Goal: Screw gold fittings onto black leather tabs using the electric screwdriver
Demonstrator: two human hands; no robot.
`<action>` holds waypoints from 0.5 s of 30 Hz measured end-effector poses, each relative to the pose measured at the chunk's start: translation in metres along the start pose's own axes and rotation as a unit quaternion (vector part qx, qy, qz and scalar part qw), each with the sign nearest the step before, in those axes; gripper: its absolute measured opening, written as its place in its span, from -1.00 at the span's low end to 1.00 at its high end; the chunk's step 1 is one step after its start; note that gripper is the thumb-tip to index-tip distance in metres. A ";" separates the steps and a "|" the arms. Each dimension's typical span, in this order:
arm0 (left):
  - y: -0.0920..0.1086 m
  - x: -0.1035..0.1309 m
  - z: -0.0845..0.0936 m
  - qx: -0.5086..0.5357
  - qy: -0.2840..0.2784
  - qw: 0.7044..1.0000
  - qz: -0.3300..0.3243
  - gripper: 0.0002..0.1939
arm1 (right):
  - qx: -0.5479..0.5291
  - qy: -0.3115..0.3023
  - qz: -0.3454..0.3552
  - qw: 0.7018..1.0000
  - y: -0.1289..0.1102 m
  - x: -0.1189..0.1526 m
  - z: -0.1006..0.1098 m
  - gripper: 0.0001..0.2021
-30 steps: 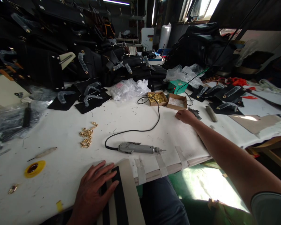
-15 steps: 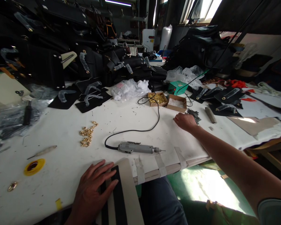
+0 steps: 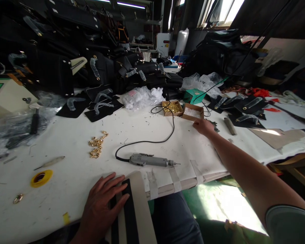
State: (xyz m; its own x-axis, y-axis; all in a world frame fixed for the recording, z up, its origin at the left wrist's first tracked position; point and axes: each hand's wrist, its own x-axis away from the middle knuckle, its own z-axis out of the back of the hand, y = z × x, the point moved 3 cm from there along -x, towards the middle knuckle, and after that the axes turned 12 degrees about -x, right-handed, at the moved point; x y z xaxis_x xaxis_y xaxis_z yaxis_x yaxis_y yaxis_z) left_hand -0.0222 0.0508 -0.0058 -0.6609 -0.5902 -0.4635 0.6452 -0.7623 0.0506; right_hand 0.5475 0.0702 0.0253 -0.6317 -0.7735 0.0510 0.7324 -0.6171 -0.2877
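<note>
My left hand (image 3: 104, 200) lies with spread fingers on a beige piece with black stripes (image 3: 139, 210) at the table's front edge. Farther out, my right hand (image 3: 203, 126) is closed, just in front of a carton of whitish small parts (image 3: 193, 112) and beside a pile of dark grey pieces (image 3: 215, 126). Whatever its fingers hold is too small to make out. A grey electric screwdriver (image 3: 149, 160) rests on the table between my hands, its black cable looping back. Left of the carton of whitish parts, another carton holds gold-coloured parts (image 3: 171, 107).
Gold-coloured clasps (image 3: 96, 145), a yellow tape roll (image 3: 41, 178) and a pointed tool (image 3: 51, 162) lie on the left of the white table (image 3: 73, 189). Behind are a green box (image 3: 194, 96), plastic wrap (image 3: 142, 98) and piled black bags (image 3: 53, 71). A person (image 3: 122, 33) is far back.
My right hand has moved slightly back toward the carton of whitish parts, off the dark grey pile. The view has shifted a little; my left hand stays on the striped piece.
</note>
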 end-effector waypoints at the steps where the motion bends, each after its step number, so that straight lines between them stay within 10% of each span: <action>1: 0.001 -0.001 0.000 0.002 0.000 1.000 0.001 -0.73 | 0.000 -0.008 0.009 1.000 -0.002 0.002 -0.002 -0.69; 15: -0.001 0.001 -0.005 0.017 0.000 1.000 0.005 -0.71 | -0.018 -0.025 0.026 0.999 0.035 0.023 0.019 -0.69</action>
State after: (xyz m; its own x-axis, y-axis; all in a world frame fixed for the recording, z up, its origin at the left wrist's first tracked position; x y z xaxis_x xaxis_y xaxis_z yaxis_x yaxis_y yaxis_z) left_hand -0.0220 0.0523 -0.0106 -0.6544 -0.5982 -0.4625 0.6384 -0.7649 0.0859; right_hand 0.5637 0.0277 0.0344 -0.5781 -0.8118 0.0828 0.7541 -0.5702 -0.3259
